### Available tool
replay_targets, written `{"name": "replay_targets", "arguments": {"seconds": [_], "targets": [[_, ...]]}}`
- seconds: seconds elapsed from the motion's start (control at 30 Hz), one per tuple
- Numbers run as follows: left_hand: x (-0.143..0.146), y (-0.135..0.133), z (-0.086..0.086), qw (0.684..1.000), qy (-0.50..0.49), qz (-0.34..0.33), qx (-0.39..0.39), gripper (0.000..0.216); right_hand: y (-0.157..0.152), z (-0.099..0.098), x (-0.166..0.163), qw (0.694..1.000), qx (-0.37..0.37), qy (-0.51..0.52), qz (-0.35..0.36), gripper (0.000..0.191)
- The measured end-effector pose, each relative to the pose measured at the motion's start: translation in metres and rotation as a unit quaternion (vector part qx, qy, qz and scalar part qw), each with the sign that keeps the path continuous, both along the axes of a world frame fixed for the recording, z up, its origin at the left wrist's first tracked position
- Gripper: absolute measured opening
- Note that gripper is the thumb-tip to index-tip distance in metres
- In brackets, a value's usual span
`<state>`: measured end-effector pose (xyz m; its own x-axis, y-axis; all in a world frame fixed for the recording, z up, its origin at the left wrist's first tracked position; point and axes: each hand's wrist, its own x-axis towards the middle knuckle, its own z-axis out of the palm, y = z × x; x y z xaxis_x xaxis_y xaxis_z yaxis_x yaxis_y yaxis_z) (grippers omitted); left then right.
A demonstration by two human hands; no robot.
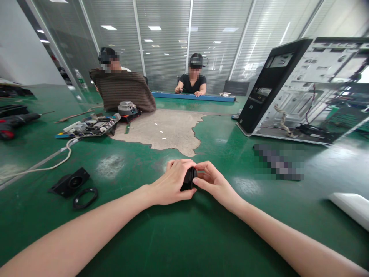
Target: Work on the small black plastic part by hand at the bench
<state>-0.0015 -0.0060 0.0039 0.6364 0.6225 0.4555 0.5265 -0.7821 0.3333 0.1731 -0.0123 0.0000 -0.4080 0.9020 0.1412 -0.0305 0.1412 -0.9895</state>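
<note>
In the head view, a small black part is held between my two hands just above or on the green table; its exact kind is hard to make out. My left hand wraps over it from the left, fingers and thumb closed around it and hiding most of it. On its right side, my right hand grips the edge with thumb and bent fingertips. To the left of my left forearm lie a black square piece with a round, lens-like opening and a black ring.
An opened computer case stands at the right, near a blurred-out item and a white object. A circuit board, cable and power drill lie left. Two people sit across the table.
</note>
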Motion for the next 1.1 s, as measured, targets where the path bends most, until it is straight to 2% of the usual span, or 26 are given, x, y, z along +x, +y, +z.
{"name": "replay_targets", "arguments": {"seconds": [0.3, 0.47, 0.63, 0.83, 1.1], "targets": [[-0.0013, 0.0009, -0.0009, 1.000, 0.011, -0.001, 0.015, 0.056, 0.0006, -0.0031, -0.0001, 1.000, 0.011, 0.011, -0.007, 0.019], [-0.0016, 0.0012, -0.0012, 1.000, 0.007, -0.003, 0.012, 0.055, 0.0006, -0.0037, -0.0001, 0.999, 0.024, -0.015, -0.020, 0.026], [-0.0008, 0.0020, -0.0024, 1.000, 0.004, -0.002, 0.017, 0.056, -0.0017, -0.0026, 0.0008, 1.000, 0.026, -0.011, 0.003, 0.021], [-0.0007, 0.0014, -0.0031, 1.000, 0.002, -0.002, 0.022, 0.056, -0.0021, -0.0030, -0.0016, 0.998, 0.054, -0.013, -0.029, 0.014], [-0.0010, 0.0014, -0.0036, 1.000, 0.002, 0.005, 0.026, 0.055, -0.0023, -0.0030, -0.0008, 0.999, 0.028, -0.032, -0.021, 0.026]]}}
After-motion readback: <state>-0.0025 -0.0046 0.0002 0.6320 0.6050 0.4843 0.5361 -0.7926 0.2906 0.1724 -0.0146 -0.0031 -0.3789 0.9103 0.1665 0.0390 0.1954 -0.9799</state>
